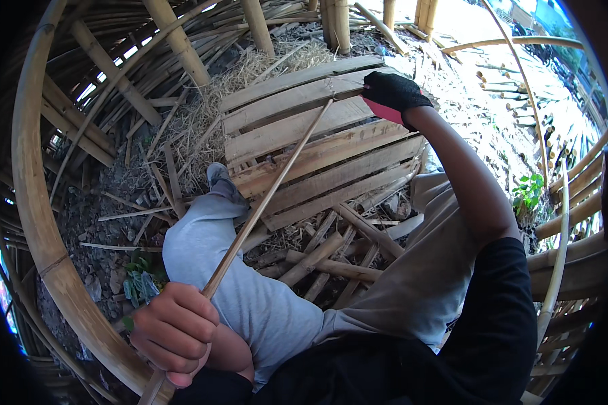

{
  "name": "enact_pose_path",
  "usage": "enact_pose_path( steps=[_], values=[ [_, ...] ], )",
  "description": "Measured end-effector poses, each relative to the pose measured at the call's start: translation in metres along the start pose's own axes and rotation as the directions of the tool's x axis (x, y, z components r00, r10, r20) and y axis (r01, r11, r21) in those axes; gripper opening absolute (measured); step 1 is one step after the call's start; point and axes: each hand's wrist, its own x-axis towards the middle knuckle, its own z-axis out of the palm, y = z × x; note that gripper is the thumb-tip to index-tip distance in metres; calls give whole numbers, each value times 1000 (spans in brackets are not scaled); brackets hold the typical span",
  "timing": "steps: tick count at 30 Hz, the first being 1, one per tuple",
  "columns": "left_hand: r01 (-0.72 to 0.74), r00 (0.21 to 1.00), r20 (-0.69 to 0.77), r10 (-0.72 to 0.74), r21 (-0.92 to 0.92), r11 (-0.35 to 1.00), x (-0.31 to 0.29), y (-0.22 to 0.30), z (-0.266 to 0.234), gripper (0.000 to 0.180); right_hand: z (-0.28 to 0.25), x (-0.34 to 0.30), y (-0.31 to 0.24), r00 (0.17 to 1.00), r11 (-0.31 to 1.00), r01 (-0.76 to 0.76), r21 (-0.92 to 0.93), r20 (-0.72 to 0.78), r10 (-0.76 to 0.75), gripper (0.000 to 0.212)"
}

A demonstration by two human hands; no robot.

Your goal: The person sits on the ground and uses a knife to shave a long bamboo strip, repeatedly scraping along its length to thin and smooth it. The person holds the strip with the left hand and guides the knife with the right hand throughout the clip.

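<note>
My bare left hand (175,331) is closed round a long, thin bamboo strip (271,196) at the lower left. From my fist the strip slants up and away over a slatted wooden pallet (317,145). Its far tip lies close to my right hand (392,93), above the far slats. That hand wears a black glove and has its fingers curled. A pink-red surface (384,111) shows beneath it; whether this is the glove's palm or a separate thing, I cannot make out. What the fingers hold is hidden.
My legs (250,283) are bent either side of the pallet. Cut bamboo pieces (338,260) lie between them. A curved bamboo pole (37,196) rises at the left, and straw-like shavings (196,128) cover the ground beyond. Bamboo rails (574,250) stand at the right.
</note>
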Motion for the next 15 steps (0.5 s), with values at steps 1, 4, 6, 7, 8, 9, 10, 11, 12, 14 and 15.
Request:
enact_pose_path(
  steps=[1,4,6,7,8,9,10,11,12,14,15],
  values=[
    [0,1000,6,0,36,999,1,-1,0,64,7,3,7,999,1000,20,9,-29,-20,39],
    [-3,1000,14,1,114,993,1,-6,1,63,21,7,24,998,998,52,-46,-26,-53,33],
    [1,1000,12,-2,158,988,-3,-6,0,63,19,7,2,994,984,69,-165,94,-54,28],
    [1,1000,15,-3,160,987,-3,-5,0,63,19,6,-7,995,982,72,-175,74,-60,26],
    [-3,1000,16,1,152,988,-3,-6,0,62,23,9,-5,998,985,54,-161,50,-47,27],
    [-6,1000,17,4,143,990,-2,-7,1,62,32,15,1,999,988,35,-149,27,-32,27],
    [0,1000,15,-2,132,991,-2,-8,0,62,40,20,7,1000,991,17,-136,4,-17,28],
    [7,1000,14,-9,128,992,-2,-7,-1,62,47,24,9,999,991,40,-127,21,-37,29],
    [13,1000,12,-15,123,992,-1,-7,-2,62,53,28,11,998,991,61,-118,36,-57,30],
    [12,1000,9,-14,121,993,-2,-7,-3,63,59,33,13,993,988,100,-120,66,-93,32],
    [12,1000,6,-13,121,993,-2,-7,-3,63,60,35,11,991,984,118,-131,81,-108,32]
  ],
)
